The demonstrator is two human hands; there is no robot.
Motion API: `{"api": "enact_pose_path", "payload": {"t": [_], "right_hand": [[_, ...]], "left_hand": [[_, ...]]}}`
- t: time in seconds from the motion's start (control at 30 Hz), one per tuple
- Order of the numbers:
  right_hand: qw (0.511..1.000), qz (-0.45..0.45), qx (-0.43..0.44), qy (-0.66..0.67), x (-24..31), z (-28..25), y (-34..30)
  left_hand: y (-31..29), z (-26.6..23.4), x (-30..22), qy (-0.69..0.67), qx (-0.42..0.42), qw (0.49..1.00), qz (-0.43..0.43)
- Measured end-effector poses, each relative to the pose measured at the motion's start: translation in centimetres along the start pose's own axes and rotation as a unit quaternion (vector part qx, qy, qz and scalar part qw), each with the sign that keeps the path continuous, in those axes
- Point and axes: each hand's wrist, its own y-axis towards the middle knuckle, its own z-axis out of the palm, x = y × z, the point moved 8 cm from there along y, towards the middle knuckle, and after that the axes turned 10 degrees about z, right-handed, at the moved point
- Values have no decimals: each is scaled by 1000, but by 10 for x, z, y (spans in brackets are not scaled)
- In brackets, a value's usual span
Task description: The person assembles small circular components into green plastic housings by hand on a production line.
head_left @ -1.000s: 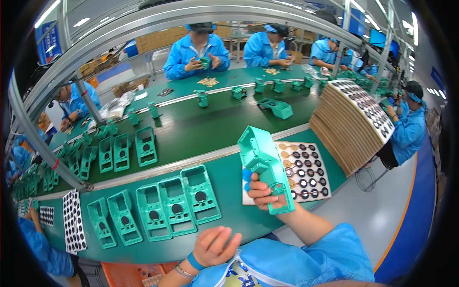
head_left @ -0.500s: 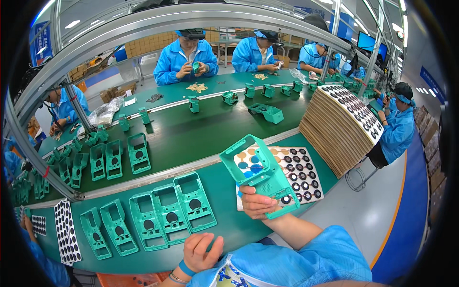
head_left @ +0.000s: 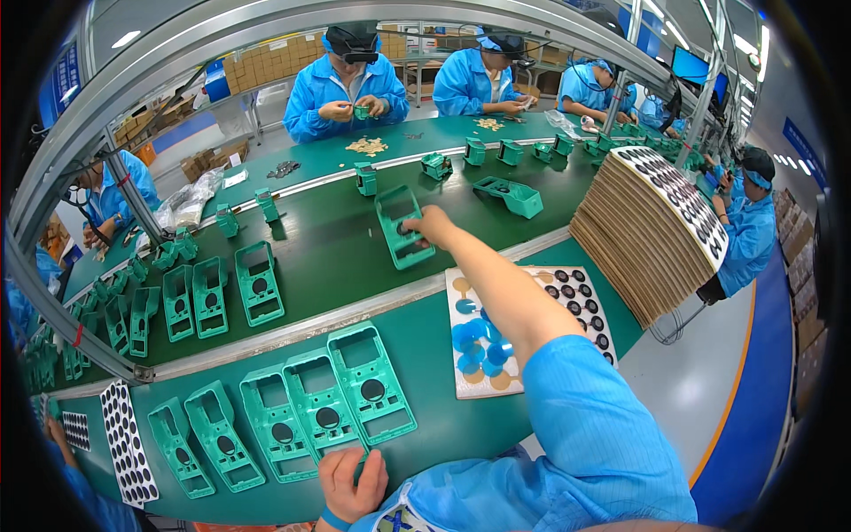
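Green plastic housing (head_left: pixel 398 242) sits on the belt (head_left: pixel 332 232), right hand (head_left: pixel 432 227) pinching its middle. Left hand (head_left: pixel 353 483) curls loosely, looking empty. Five nearby housings (head_left: pixel 316 401) have black discs (head_left: pixel 372 390); the sheet (head_left: pixel 462 387) has discs left.

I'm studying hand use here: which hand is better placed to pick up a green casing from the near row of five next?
Probably the left: the left hand sits close beside the near casings, while the right hand is stretched out over the belt, on another casing.
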Motion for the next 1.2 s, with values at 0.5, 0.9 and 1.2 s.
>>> {"api": "enact_pose_path", "payload": {"t": [0.5,0.9,1.2], "right_hand": [[909,-159,14,-386,-63,-77,-169],[873,-184,7,-451,-72,-51,-164],[966,-188,-79,-159,-73,-150,-159]], "left_hand": [[28,-3,-2,-30,14,999,-7],[177,161,150,-287,155,893,-308],[198,321,168,84,328,853,-398]]}}
